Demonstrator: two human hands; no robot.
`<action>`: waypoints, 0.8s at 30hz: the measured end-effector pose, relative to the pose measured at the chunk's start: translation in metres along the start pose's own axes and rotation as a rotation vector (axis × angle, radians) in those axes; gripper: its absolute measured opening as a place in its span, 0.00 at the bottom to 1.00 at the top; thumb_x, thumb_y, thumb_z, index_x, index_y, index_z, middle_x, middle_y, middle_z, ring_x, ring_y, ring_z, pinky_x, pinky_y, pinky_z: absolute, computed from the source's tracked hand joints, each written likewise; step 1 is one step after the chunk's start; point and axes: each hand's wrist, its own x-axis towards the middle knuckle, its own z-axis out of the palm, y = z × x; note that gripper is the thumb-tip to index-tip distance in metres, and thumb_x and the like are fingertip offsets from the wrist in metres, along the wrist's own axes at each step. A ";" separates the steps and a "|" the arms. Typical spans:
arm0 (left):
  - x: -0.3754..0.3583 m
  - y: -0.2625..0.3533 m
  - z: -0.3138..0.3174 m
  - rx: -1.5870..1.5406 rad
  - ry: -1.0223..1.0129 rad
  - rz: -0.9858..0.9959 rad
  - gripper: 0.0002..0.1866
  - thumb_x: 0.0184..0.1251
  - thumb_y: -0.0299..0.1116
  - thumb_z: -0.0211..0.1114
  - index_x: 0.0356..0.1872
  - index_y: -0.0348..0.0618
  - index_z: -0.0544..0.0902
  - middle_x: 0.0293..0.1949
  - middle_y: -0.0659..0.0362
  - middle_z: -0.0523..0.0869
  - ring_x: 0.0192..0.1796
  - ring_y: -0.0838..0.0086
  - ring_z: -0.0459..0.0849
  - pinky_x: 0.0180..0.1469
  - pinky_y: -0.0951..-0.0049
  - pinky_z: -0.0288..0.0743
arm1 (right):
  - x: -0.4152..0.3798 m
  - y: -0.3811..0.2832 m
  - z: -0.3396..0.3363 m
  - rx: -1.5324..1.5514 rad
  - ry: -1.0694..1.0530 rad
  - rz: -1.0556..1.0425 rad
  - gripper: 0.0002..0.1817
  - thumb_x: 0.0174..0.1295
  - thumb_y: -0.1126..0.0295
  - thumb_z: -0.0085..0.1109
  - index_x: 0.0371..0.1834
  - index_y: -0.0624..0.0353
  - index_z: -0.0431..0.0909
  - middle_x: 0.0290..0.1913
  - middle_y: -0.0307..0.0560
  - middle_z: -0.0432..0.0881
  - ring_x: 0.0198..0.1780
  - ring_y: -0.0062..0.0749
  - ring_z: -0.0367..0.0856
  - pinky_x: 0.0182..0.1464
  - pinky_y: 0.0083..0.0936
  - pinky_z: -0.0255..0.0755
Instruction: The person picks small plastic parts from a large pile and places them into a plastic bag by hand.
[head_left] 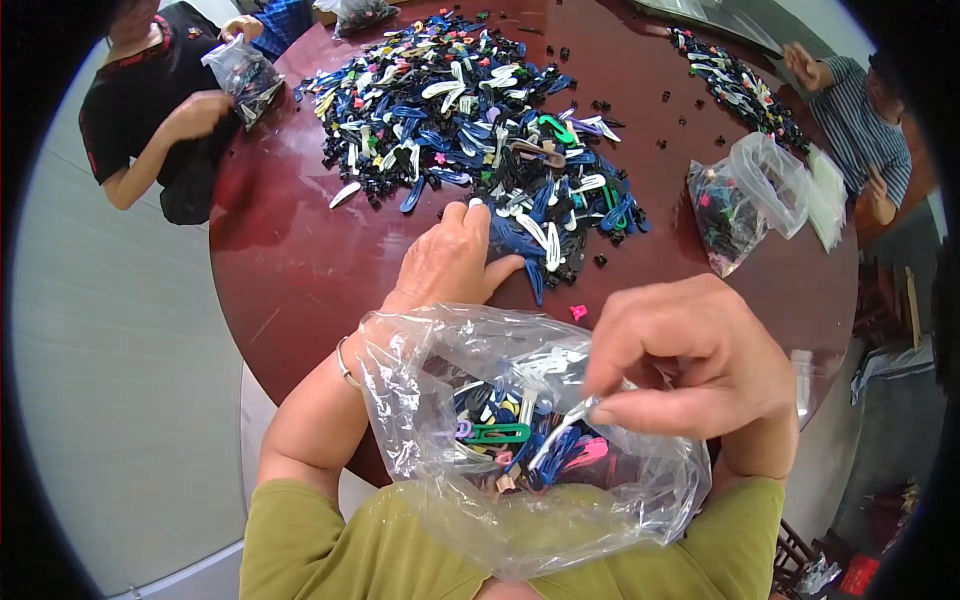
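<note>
Right hand [698, 352] pinching white clip [566, 428], clear bag [402, 420] beneath, left hand [446, 256] open against clip pile [440, 120]

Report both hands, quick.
Left hand: open, thumb spread, at the near edge of the clip pile; no grip visible.
Right hand: closed, thumb and finger pinching a white clip over the plastic bag.
</note>
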 end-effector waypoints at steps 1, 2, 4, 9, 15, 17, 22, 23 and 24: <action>0.001 -0.002 0.004 0.004 0.044 0.028 0.27 0.55 0.42 0.73 0.50 0.35 0.74 0.41 0.46 0.80 0.40 0.48 0.83 0.40 0.56 0.78 | 0.002 0.003 0.000 -0.024 0.070 0.000 0.05 0.51 0.77 0.70 0.30 0.60 0.83 0.24 0.33 0.80 0.24 0.12 0.73 0.26 0.15 0.64; 0.001 -0.003 0.006 -0.010 0.061 0.048 0.27 0.55 0.41 0.73 0.50 0.35 0.74 0.41 0.46 0.80 0.40 0.48 0.83 0.39 0.56 0.78 | 0.005 0.009 -0.001 -0.049 0.139 0.001 0.05 0.51 0.76 0.70 0.30 0.61 0.83 0.24 0.34 0.81 0.24 0.12 0.74 0.26 0.15 0.66; 0.002 -0.006 0.008 -0.040 0.100 0.085 0.27 0.55 0.41 0.74 0.50 0.35 0.75 0.40 0.46 0.80 0.40 0.48 0.83 0.39 0.56 0.78 | 0.021 0.054 -0.001 -0.037 0.466 0.206 0.04 0.57 0.75 0.65 0.31 0.64 0.83 0.26 0.35 0.82 0.27 0.13 0.76 0.28 0.16 0.69; 0.002 -0.008 0.010 -0.057 0.140 0.153 0.25 0.54 0.40 0.74 0.47 0.36 0.76 0.39 0.47 0.80 0.38 0.49 0.83 0.38 0.57 0.77 | 0.029 0.116 0.009 -0.548 0.414 0.166 0.11 0.57 0.63 0.66 0.29 0.62 0.83 0.29 0.48 0.85 0.30 0.38 0.84 0.34 0.31 0.76; 0.000 -0.005 0.007 -0.102 0.141 0.204 0.22 0.53 0.36 0.74 0.45 0.36 0.78 0.39 0.48 0.80 0.37 0.51 0.83 0.38 0.58 0.77 | 0.036 0.119 0.021 -0.654 0.426 0.232 0.12 0.55 0.62 0.66 0.29 0.61 0.83 0.28 0.48 0.84 0.29 0.40 0.83 0.33 0.34 0.75; 0.000 -0.004 0.007 -0.107 0.137 0.206 0.19 0.54 0.35 0.74 0.43 0.37 0.79 0.38 0.48 0.80 0.36 0.52 0.83 0.37 0.59 0.77 | 0.038 0.120 0.018 -0.498 0.425 0.307 0.11 0.55 0.63 0.67 0.30 0.62 0.83 0.27 0.48 0.84 0.26 0.36 0.82 0.31 0.33 0.74; 0.001 -0.006 0.009 -0.097 0.153 0.209 0.13 0.55 0.34 0.72 0.37 0.38 0.81 0.36 0.51 0.80 0.34 0.54 0.83 0.36 0.60 0.77 | 0.034 0.118 0.007 -0.031 0.447 0.332 0.09 0.57 0.69 0.67 0.29 0.64 0.82 0.23 0.39 0.82 0.25 0.17 0.76 0.27 0.20 0.69; 0.001 -0.006 0.008 -0.084 0.158 0.209 0.13 0.55 0.34 0.73 0.36 0.38 0.81 0.35 0.51 0.80 0.33 0.54 0.83 0.36 0.60 0.77 | 0.033 0.112 0.003 0.053 0.455 0.327 0.08 0.58 0.70 0.67 0.28 0.64 0.82 0.23 0.37 0.81 0.25 0.14 0.75 0.27 0.18 0.68; 0.001 -0.006 0.007 -0.072 0.163 0.209 0.13 0.55 0.34 0.73 0.36 0.38 0.81 0.35 0.52 0.80 0.33 0.54 0.83 0.35 0.60 0.77 | 0.031 0.101 -0.001 0.083 0.480 0.300 0.07 0.59 0.71 0.67 0.28 0.63 0.82 0.24 0.33 0.80 0.27 0.11 0.75 0.27 0.14 0.66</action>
